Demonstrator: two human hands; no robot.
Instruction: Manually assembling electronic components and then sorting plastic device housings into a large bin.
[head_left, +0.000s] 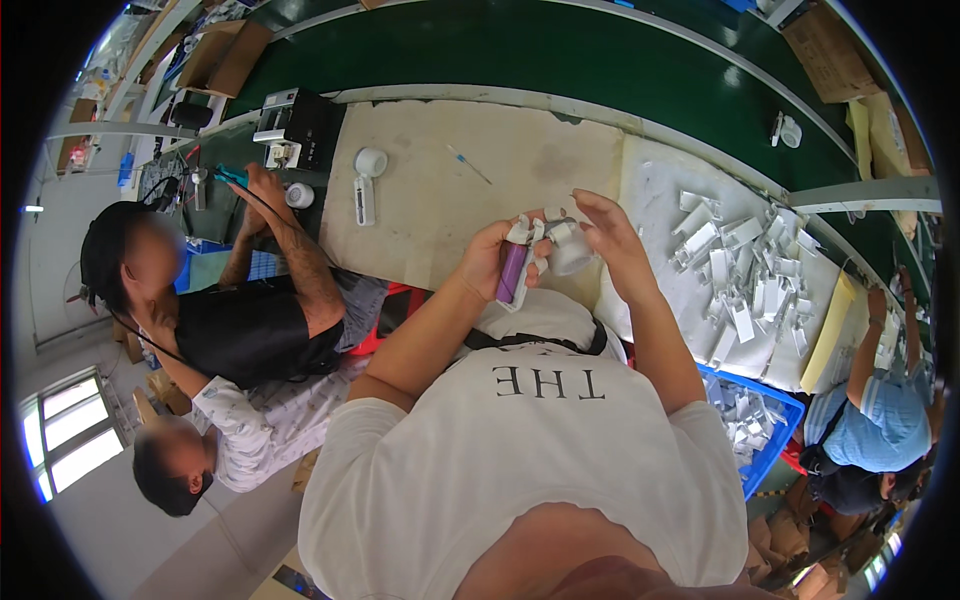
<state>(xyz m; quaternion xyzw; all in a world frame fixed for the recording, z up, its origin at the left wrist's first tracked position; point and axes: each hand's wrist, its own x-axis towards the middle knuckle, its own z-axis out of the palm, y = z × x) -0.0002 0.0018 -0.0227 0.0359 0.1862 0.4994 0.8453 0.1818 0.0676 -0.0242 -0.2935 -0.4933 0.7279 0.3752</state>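
My left hand (487,258) is closed around a small white plastic housing (527,232) with a purple cylindrical cell (512,272) lying in its open side. A round white head (570,248) at the housing's right end faces my right hand (612,238). The fingers of that hand are stretched out and apart beside the round head; whether the thumb touches it I cannot tell. Beyond my left hand, a similar white unit with a round head (370,163) lies on the beige mat (420,220). A thin pen-like tool (468,163) rests near the mat's middle.
Many white housing parts (740,255) are heaped on a pale sheet to the right. Below them stands a blue crate (770,465) of parts. A green belt (560,60) runs along the back. Co-workers sit left and right; one holds a teal tool (232,176) near a black machine (297,125).
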